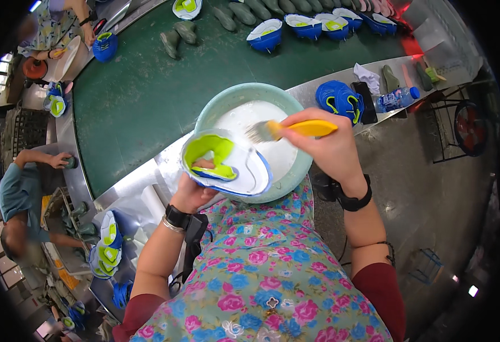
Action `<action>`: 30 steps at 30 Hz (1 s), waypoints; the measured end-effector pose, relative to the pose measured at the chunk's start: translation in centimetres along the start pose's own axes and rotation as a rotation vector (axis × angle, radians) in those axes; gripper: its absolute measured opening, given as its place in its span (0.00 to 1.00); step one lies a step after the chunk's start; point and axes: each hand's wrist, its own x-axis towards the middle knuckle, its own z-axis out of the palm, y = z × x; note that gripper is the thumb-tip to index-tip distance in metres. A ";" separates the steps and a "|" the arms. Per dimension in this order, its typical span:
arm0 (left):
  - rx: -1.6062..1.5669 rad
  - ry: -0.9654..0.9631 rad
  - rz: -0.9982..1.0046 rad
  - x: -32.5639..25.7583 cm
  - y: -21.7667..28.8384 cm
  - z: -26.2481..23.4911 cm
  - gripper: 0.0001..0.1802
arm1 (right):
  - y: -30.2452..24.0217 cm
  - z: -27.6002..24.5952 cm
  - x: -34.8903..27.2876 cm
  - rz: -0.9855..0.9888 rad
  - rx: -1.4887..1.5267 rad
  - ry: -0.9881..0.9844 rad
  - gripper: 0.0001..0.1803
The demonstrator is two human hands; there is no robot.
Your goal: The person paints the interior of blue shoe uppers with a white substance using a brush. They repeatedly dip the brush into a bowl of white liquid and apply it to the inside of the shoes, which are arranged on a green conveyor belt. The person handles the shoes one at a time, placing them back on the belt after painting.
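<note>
My left hand (189,192) grips a shoe upper (254,175), its white underside turned up, with a blue edge and a yellow-green lining. Some of those fingers are hidden inside the upper. Closed round a yellow-handled brush (312,129) is my right hand (334,149). The pale bristles are slightly blurred and hang over a light green basin (217,104), just beyond the upper; they look apart from it. White liquid (283,158) fills the basin's lower part. The upper covers the basin's near left side.
Behind the basin runs a green work surface (130,108) with dark shoe lasts (225,19) and several blue uppers (265,35). To the right lie a blue shoe (339,99), a phone (364,102) and a bottle (397,99). More uppers (109,245) stand at left, near a co-worker (21,194).
</note>
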 end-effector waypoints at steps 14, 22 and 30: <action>0.374 -0.215 -0.263 1.2 1.9 2.9 0.27 | 2.2 -2.6 -1.3 0.166 -0.202 0.058 0.11; 0.823 0.036 0.620 12.8 18.9 7.0 0.27 | 5.5 -5.3 -0.7 0.441 0.159 0.412 0.06; 0.513 -0.070 0.339 30.2 20.9 5.4 0.37 | 7.3 -4.1 1.6 0.551 0.178 0.436 0.06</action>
